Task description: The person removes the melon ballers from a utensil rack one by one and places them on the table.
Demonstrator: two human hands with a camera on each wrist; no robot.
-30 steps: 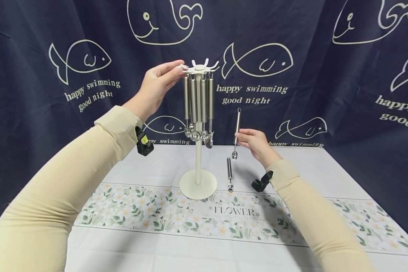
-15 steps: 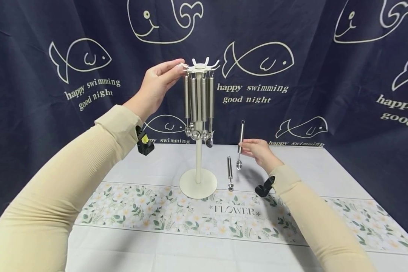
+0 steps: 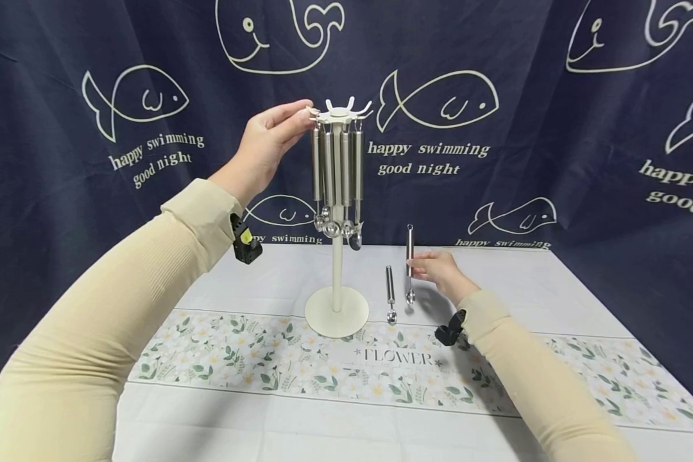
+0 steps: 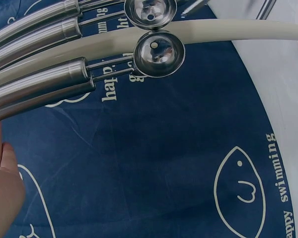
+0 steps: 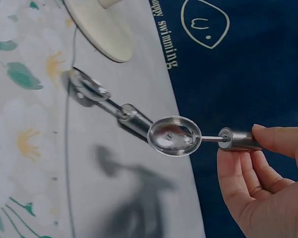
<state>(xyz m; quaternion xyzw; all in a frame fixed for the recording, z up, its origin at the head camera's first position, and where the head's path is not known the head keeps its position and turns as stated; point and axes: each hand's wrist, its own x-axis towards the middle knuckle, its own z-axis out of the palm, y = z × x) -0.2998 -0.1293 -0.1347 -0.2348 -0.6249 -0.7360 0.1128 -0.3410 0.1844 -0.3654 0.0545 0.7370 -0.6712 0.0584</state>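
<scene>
Navy curtain point(image 3: 208, 38) behind, printed with pale outline fish; white worktop point(image 3: 219, 420) in front, crossed by a floral band point(image 3: 242, 359). Cream stand point(image 3: 337, 273) upright near the middle: round base, single pole, ring of upturned hooks on top. Several metal utensils point(image 3: 329, 170) hang close together round the pole, handles up, bowls down. Dark wrist cameras on both cream sleeves point(image 3: 138, 276).

Second scoop point(image 5: 131, 119) lies on the worktop, between the stand base and the right hand point(image 3: 436, 269), bowl toward the floral band, just beside the held scoop point(image 5: 179, 136). That held scoop is pinched at the handle between right thumb and fingertips, near upright, bowl lowest, low over the worktop; in the right wrist view its shadow falls apart from it. Stand well to the left of it.

Left hand point(image 3: 268, 144) is raised at the ring's left side, thumb and fingertips seemingly pinching one hook; the left wrist view catches only part of the hand.

Writing: "happy swimming good night" repeated on the curtain; "FLOWER" on the band, smaller print below it too faint to read
</scene>
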